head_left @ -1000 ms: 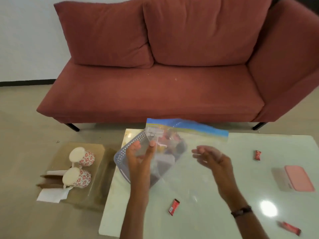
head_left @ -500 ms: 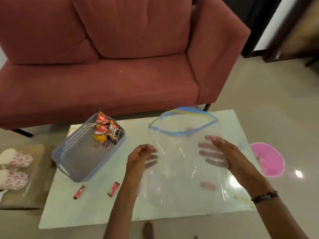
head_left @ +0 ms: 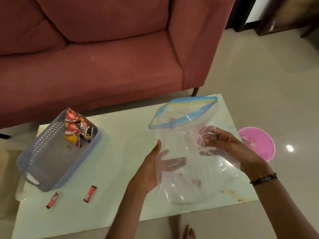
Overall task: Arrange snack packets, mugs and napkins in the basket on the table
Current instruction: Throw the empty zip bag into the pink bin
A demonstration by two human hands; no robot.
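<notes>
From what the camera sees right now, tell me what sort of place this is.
Most likely a home living room: a red fabric sofa stands behind a low pale glossy coffee table, on a tiled floor. A perforated grey-blue plastic basket holding snack packets fits a home.

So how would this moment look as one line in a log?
left hand: holding plastic bag | right hand: pinching bag | bag: open, looks empty | basket: snack packets inside | table: two small red packets loose
</notes>
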